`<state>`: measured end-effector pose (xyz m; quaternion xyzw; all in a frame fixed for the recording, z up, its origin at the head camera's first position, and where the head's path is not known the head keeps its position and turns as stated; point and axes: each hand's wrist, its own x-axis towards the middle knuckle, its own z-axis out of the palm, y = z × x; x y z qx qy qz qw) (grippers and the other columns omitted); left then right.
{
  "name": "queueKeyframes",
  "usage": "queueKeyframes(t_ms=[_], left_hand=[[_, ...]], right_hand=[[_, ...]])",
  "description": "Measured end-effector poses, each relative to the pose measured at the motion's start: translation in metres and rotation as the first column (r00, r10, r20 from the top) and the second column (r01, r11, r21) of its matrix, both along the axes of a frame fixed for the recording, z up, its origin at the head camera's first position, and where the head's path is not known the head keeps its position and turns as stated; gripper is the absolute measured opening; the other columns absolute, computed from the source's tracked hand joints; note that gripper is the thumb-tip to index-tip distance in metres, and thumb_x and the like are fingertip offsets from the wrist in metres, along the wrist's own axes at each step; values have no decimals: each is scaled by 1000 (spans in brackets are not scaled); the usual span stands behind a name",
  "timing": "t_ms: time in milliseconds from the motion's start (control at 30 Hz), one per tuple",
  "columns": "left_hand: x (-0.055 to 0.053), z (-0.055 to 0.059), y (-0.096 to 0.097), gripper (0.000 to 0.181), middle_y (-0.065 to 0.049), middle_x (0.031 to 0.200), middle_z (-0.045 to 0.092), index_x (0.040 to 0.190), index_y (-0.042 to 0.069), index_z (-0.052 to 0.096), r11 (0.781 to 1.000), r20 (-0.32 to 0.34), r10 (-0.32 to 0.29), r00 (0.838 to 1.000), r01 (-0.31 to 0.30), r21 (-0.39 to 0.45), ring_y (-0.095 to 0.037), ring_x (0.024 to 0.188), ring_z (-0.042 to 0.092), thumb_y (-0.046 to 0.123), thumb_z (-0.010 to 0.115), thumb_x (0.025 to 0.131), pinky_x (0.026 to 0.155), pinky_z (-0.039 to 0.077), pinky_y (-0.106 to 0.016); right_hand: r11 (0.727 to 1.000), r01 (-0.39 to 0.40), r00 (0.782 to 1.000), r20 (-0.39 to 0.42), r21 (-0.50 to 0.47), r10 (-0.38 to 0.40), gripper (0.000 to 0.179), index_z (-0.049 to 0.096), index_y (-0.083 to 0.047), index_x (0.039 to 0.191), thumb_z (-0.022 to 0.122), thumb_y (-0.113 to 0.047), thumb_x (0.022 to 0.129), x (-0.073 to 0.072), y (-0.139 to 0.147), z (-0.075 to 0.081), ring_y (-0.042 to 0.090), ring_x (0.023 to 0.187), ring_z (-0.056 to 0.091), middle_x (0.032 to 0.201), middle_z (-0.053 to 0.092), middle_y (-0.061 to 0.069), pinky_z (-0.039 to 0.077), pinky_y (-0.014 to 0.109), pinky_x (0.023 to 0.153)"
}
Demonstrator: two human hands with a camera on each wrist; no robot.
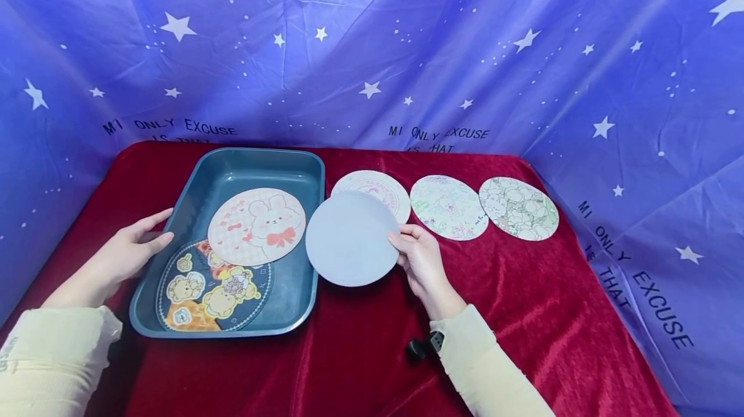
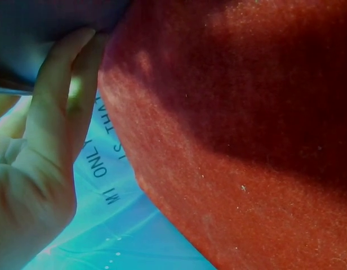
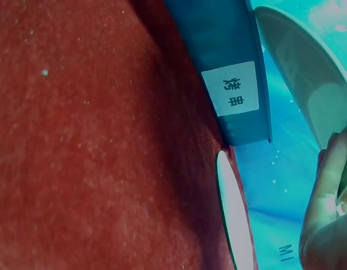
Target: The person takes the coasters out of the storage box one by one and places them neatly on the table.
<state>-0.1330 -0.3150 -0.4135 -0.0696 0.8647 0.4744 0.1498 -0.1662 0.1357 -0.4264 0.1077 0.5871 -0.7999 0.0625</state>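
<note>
In the head view my right hand (image 1: 423, 262) pinches a round mat (image 1: 351, 239) by its right edge, thumb on top. Its plain pale face points up. The mat is raised beside the right rim of a dark teal baking tray (image 1: 302, 304); the right wrist view shows its underside (image 3: 303, 67). My left hand (image 1: 124, 252) holds the tray's left rim, fingers (image 2: 49, 90) against the outer wall. Inside the tray lie a bunny-print mat (image 1: 261, 226) and, partly under it, a dark bear-print mat (image 1: 232, 301).
Right of the tray, a pink-print mat (image 1: 374, 184) lies partly hidden behind the held one. A floral mat (image 1: 450, 207) and a green-print mat (image 1: 519, 208) continue the row. A red velvet cloth (image 1: 523, 339) covers the table; starry blue fabric (image 1: 325, 81) hangs around it.
</note>
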Motion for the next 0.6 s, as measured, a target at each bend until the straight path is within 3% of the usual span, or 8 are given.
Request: queueKeyframes(t_ms=[400,600], left_hand=[[1,2,1,68,-46,137,38,157,3,3,999,-15,-10,1000,10,-47,-31,96,69,29,41,107,83,59,-53],[1,3,2,71,-45,139,37,158,5,3,997,-6,-5,1000,5,-71,-44,105,65,34,42,106,88,56,-58]], right_hand=[[999,-16,1000,11,-28,16,17,53,0,104,54,12,92,-1,14,1,3,62,67,68,71,-6,56,17,58],[1000,-15,1000,27,-1,15,15,54,-1,104,55,10,93,0,23,1,3,61,66,68,71,-7,54,16,57]])
